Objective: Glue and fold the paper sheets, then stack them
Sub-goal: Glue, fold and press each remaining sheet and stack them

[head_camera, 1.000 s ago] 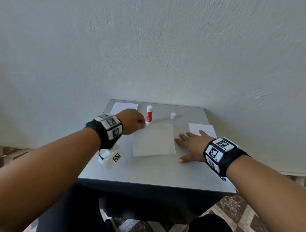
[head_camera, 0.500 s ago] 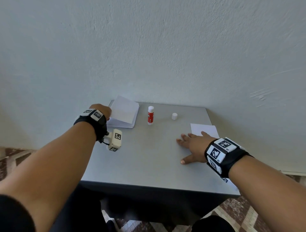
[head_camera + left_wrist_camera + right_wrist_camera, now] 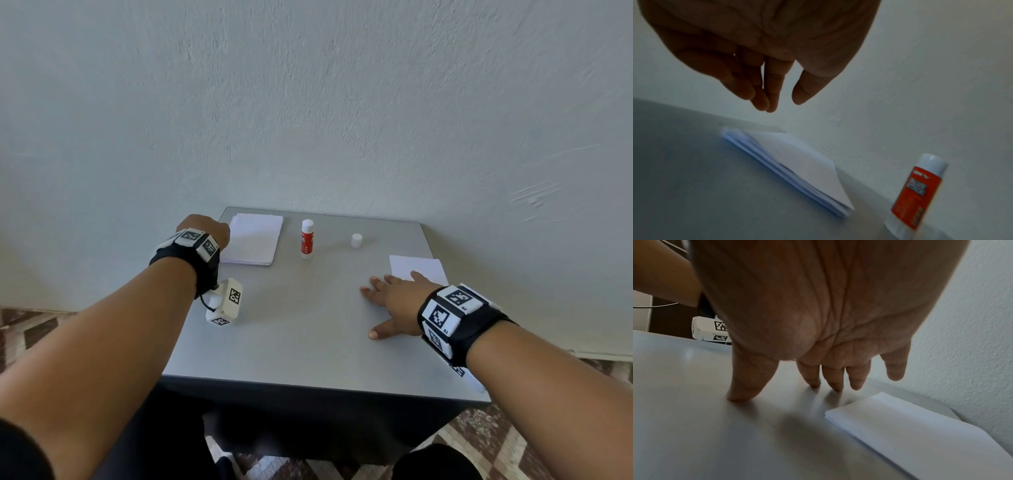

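A pile of folded white sheets (image 3: 253,240) (image 3: 797,168) lies at the table's back left corner. My left hand (image 3: 205,229) (image 3: 782,104) hovers just left of and above it, fingers relaxed and holding nothing. A red-and-white glue stick (image 3: 307,238) (image 3: 916,193) stands upright, uncapped, right of the pile. Its white cap (image 3: 356,240) stands farther right. Flat white sheets (image 3: 418,269) (image 3: 920,431) lie at the right edge. My right hand (image 3: 387,301) (image 3: 785,392) rests spread on the bare table beside them, thumb and fingertips touching the surface.
The small grey table (image 3: 301,359) stands against a white wall, with its front edge close to me. A white tagged camera block (image 3: 226,303) hangs under my left wrist above the table. Patterned floor tiles show on both sides.
My left hand carried the sheet from the table's middle to the back-left pile, laid it on top and let go. The right hand has stayed in place.
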